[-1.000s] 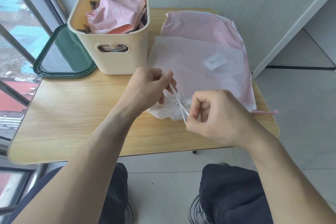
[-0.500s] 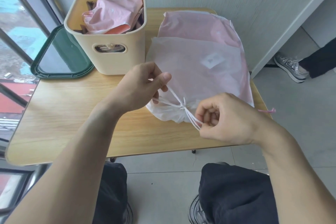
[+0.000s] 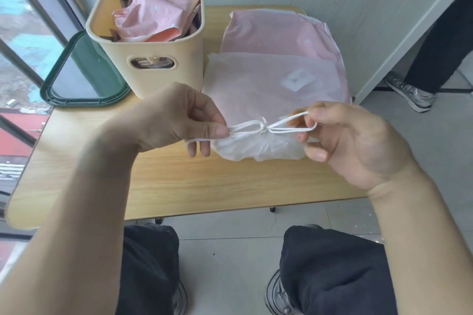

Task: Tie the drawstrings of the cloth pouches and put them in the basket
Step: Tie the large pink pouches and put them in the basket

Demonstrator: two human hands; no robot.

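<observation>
White drawstring (image 3: 258, 127) (bow formed) pinched by left hand (image 3: 176, 120), right hand (image 3: 353, 140).

no legible text, pouch label (image 3: 297, 80) blurred

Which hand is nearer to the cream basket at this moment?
Left. The left hand sits just in front of the basket, pinching one drawstring loop. The right hand is farther off to the right, across the white pouch, pulling the other loop.
</observation>
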